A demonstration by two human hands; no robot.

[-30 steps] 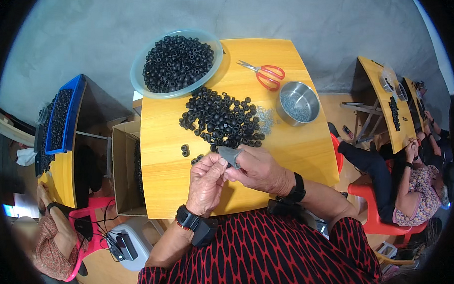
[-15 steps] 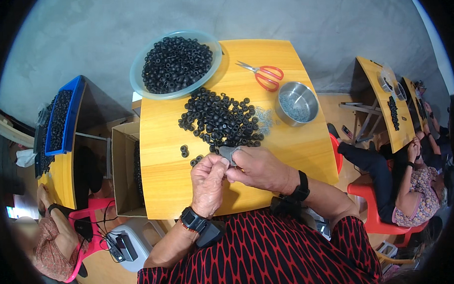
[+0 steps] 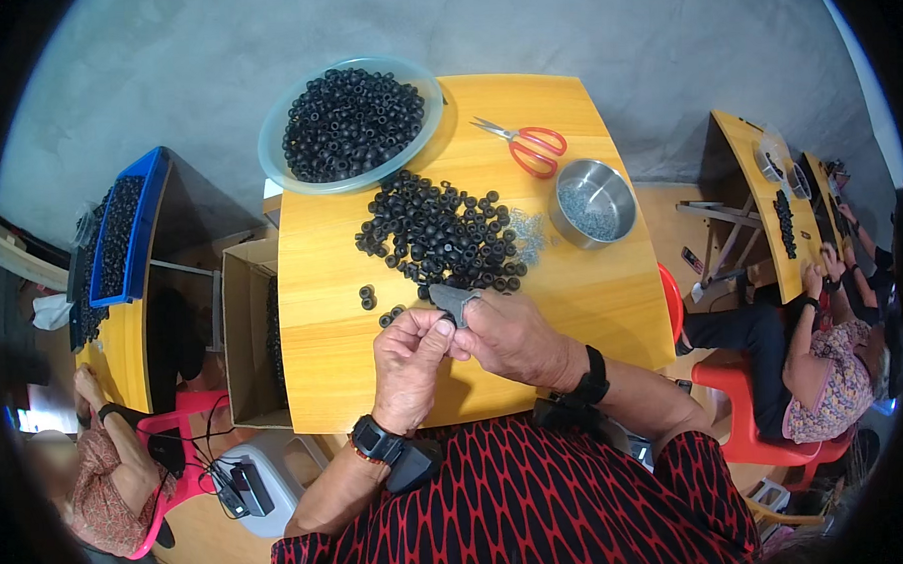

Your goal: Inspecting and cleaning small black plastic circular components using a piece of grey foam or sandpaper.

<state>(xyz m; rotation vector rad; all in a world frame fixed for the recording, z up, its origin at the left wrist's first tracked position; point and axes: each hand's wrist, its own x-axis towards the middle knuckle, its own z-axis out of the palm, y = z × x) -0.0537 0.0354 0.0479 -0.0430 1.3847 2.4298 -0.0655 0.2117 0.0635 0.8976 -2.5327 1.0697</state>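
My left hand (image 3: 407, 363) and my right hand (image 3: 521, 341) meet over the near part of the yellow table. Left thumb and fingers pinch what looks like one small black ring-shaped part (image 3: 446, 319), mostly hidden by the fingertips. A piece of grey cloth (image 3: 454, 300) covers the fingertips of my right hand, which is closed against the left; what lies inside its grip is hidden. Just beyond my hands spreads a pile of black ring-shaped parts (image 3: 432, 228), with a few loose ones to the left. Small clear pieces (image 3: 527, 236) are scattered at the pile's right side.
A clear plastic basin (image 3: 434, 114) full of black parts stands far left on the table (image 3: 325, 356). Red-handled scissors (image 3: 536, 150) and a steel bowl (image 3: 623, 211) are on the right. A cardboard box (image 3: 240, 339) sits left. Other people work at both sides.
The grey cloth at my right fingertips has tilted and shows more of its flat side. Both hands stay together in nearly the same place. The person on the right has shifted their arms.
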